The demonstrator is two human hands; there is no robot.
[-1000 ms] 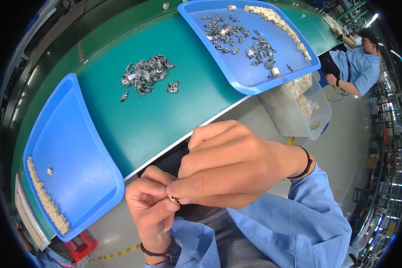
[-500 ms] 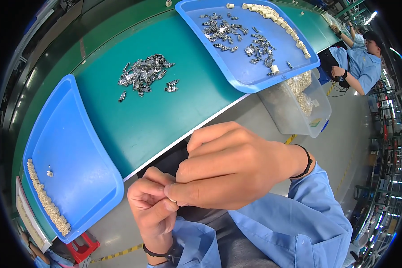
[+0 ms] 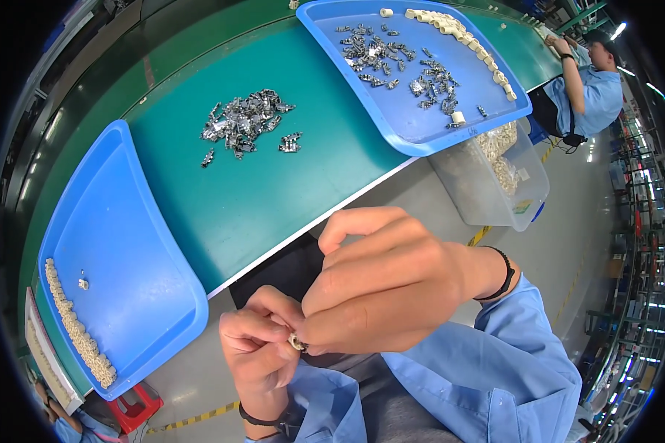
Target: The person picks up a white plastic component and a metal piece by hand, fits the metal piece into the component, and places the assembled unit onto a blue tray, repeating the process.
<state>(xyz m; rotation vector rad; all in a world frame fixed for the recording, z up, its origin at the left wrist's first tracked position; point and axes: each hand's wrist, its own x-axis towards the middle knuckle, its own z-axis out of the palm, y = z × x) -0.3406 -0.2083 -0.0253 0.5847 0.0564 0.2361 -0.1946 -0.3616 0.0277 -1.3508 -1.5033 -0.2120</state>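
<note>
Both hands meet in front of my body, below the table's edge. Between the fingertips of my left hand [image 3: 262, 343] and my right hand [image 3: 388, 284] is a small cream-coloured part [image 3: 297, 342] with a dark bit at its lower side. My left thumb and fingers pinch it from the left. The right fingers curl closed against its other side and partly hide it; what else they hold is hidden. Beyond the hands, a heap of small metal parts [image 3: 244, 122] lies on the green table top [image 3: 303, 181].
At the left is a blue tray [image 3: 137, 273] with a row of cream parts [image 3: 74, 325]. Another blue tray [image 3: 414, 140] holds metal pieces and cream cylinders [image 3: 458, 33]. A clear bin [image 3: 488, 203] with bagged parts stands below it. A co-worker [image 3: 591, 85] is at the far right.
My hands have turned slightly and shifted a little right, so the cream part now shows between the fingertips. The co-worker's arm has risen toward the table.
</note>
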